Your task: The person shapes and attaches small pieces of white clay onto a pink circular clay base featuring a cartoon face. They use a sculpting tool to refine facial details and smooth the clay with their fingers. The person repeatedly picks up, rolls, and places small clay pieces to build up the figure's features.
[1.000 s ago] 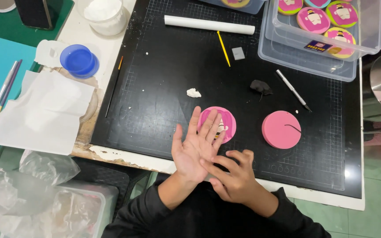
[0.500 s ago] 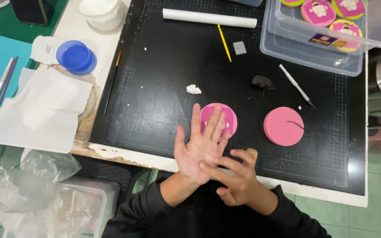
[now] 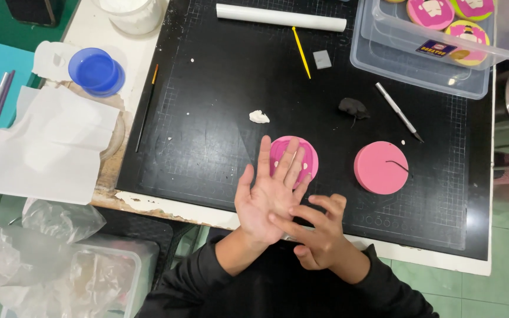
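My left hand (image 3: 264, 194) is held flat, palm up, fingers spread, above the front edge of a black cutting mat (image 3: 207, 135). Its fingertips cover part of a pink clay disc with small white bits (image 3: 303, 154). My right hand (image 3: 319, 232) lies across the left palm, its fingertips pressing on the heel of that palm; whether anything is between them is hidden. A second, plain pink disc (image 3: 380, 167) with a thin black strand lies to the right. A white clay lump (image 3: 258, 116) and a black clay lump (image 3: 353, 107) sit farther back.
At the back lie a white roller (image 3: 281, 17), a yellow tool (image 3: 301, 52), a grey block (image 3: 321, 59) and a craft knife (image 3: 398, 111). A clear box (image 3: 419, 68) holds decorated discs. To the left sit a blue lid (image 3: 95, 70), white paper (image 3: 48, 147), a brush (image 3: 146, 106) and plastic bags (image 3: 48, 259).
Both hands stay together over the mat's front edge; the right fingers have shifted slightly across the left palm. The view has shifted a little.
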